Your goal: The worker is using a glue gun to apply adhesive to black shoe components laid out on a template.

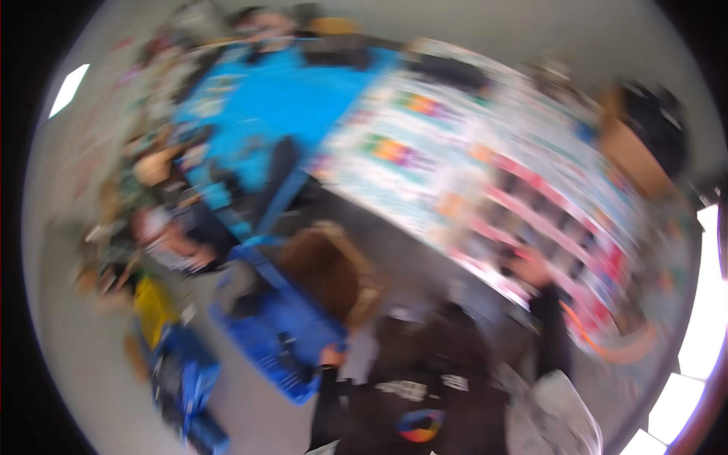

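The whole view is smeared by motion. The left hand (331, 355), low and near, rests on the near edge of a blue crate (277, 326) on the floor, apparently to steady it; whether its grip is clenched there, I cannot tell. A brown cardboard box (330, 269) sits in or just behind the crate. The right hand (531, 267) reaches out to the right, up to the shelf rack (485, 174) of colourful goods; blur hides its grip too.
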The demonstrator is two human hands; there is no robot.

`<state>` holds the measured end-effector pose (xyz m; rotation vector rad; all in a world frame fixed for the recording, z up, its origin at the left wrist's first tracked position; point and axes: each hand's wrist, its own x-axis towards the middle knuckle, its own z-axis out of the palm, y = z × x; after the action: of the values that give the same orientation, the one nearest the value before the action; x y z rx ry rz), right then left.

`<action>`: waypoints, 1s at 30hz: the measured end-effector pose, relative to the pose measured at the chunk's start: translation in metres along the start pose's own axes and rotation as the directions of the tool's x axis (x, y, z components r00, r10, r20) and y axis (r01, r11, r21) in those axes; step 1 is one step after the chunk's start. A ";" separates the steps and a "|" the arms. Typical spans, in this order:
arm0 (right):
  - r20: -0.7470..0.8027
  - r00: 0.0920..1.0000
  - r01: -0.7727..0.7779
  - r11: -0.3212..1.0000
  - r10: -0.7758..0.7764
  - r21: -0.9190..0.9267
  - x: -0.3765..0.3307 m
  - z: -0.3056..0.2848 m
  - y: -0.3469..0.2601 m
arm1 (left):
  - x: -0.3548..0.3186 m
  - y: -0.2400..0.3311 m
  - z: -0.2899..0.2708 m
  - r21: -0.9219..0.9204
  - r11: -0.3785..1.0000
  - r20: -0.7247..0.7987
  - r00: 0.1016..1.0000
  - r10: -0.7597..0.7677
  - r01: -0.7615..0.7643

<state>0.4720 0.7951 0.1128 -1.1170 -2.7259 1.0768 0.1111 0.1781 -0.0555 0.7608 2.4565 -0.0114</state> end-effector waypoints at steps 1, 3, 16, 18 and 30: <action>0.107 0.991 -0.078 0.996 0.074 0.034 -0.001 -0.025 -0.011 | 0.014 -0.009 0.006 -0.070 0.992 -0.059 0.993 -0.106 0.102; -0.072 0.996 -0.020 0.940 0.047 0.340 -0.006 -0.029 0.002 | 0.000 0.027 -0.001 -0.209 0.964 -0.093 0.978 -0.189 0.166; 0.175 0.928 -0.369 0.754 0.329 0.544 0.045 -0.036 0.015 | -0.013 0.162 -0.122 -0.455 0.875 -0.100 0.967 -0.236 0.167; 0.259 0.923 -0.380 0.764 0.283 0.521 0.051 -0.055 -0.003 | -0.011 0.170 -0.126 -0.459 0.853 -0.018 0.957 -0.290 0.250; 0.312 0.889 -0.457 0.679 0.335 0.574 0.057 -0.058 0.014 | -0.001 0.193 -0.121 -0.454 0.855 0.045 0.965 -0.258 0.250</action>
<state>0.4529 0.8727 0.1351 -1.5429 -1.9230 2.0466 0.1508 0.3594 0.0760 0.2270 2.4172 0.4610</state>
